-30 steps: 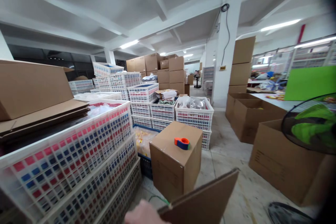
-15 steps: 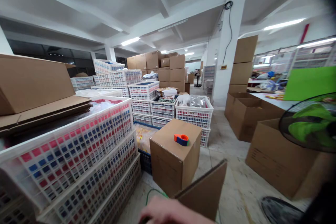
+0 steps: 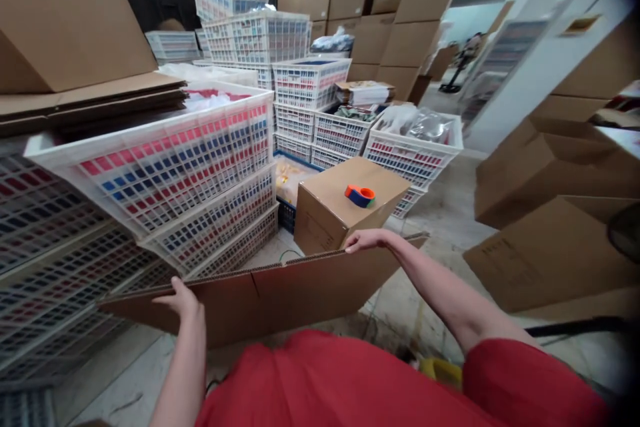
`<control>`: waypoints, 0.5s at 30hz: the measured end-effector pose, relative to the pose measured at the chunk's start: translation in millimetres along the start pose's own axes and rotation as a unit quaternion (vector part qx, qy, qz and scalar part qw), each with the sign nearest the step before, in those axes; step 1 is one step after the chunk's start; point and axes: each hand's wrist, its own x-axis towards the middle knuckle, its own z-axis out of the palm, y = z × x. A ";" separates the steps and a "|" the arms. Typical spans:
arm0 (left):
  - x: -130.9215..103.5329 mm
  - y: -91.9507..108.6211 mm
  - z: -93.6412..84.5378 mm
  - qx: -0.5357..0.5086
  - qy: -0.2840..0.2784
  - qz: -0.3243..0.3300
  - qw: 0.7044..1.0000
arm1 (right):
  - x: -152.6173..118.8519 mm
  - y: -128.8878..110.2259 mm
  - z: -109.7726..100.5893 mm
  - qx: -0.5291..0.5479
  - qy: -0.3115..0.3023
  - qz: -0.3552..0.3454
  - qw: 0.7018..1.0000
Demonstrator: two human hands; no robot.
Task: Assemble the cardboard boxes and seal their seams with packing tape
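Note:
A flattened cardboard box (image 3: 300,290) stands on its edge across the front of my body, its long upper edge running from lower left to right. My left hand (image 3: 184,301) grips that edge near its left end, with the thumb raised and the fingers partly hidden. Farther right, my right hand (image 3: 367,240) is bent over the same edge, fingertips curled onto it. Just beyond the flattened box is a closed cardboard box (image 3: 320,213). An orange and blue tape dispenser (image 3: 360,196) lies on its top.
White plastic crates (image 3: 200,153) are stacked at left, with folded cardboard (image 3: 90,97) on top. More crates (image 3: 313,83) and tall stacked cartons (image 3: 410,33) stand behind. Open cartons (image 3: 555,253) occupy the right side. A blue crate (image 3: 287,213) holds bagged goods.
My view has tilted down. Both hands are now on the flattened box, which has swung into view across my front; earlier only one blurred hand and part of the cardboard showed.

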 end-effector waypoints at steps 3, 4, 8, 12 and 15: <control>-20.8 8.4 4.2 -0.031 -0.005 -0.048 0.998 | 6.4 3.7 -5.7 0.026 -0.047 0.012 0.998; -25.5 9.4 2.8 -0.032 -0.010 -0.041 0.999 | 7.9 5.4 -7.6 0.037 -0.067 0.014 0.997; -31.5 2.9 -9.7 -0.027 -0.004 -0.033 0.999 | 13.6 9.8 -15.5 0.108 -0.162 0.013 0.981; -32.3 -10.4 -20.7 -0.016 0.020 -0.043 0.999 | 20.6 6.5 -20.3 0.110 -0.138 -0.003 0.984; -36.4 -13.2 -21.3 0.002 0.045 -0.059 0.997 | 21.9 4.0 -16.0 0.015 -0.055 -0.062 0.996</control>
